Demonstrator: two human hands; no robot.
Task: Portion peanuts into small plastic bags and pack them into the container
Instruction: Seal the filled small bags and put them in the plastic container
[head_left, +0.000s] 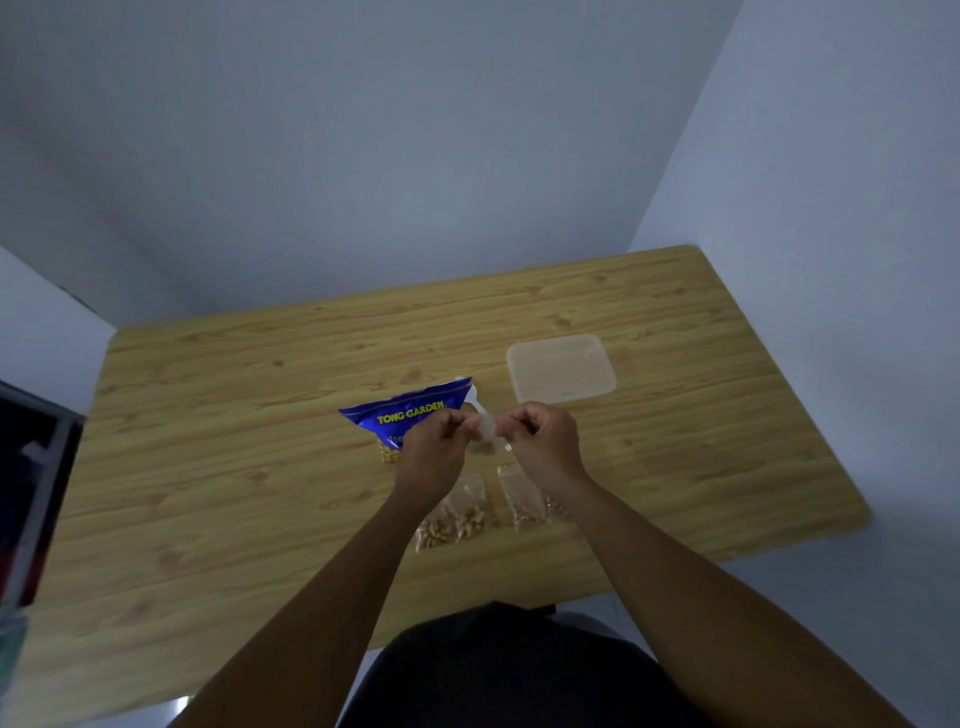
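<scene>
Left hand (435, 446) and right hand (540, 441) pinch small plastic bag (487, 435) (peanuts inside) above table (260, 441).

Wooden table (234, 415) under peanut packet (405, 410), filled small bags (460, 514), container (561, 371)

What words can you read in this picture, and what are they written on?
"TONG GARDEN": yellow letters on the blue peanut bag.
Smaller print lower on that bag, behind the left hand: too blurred and hidden to read.
Small plastic bags, clear container, table: no text shows.
</scene>
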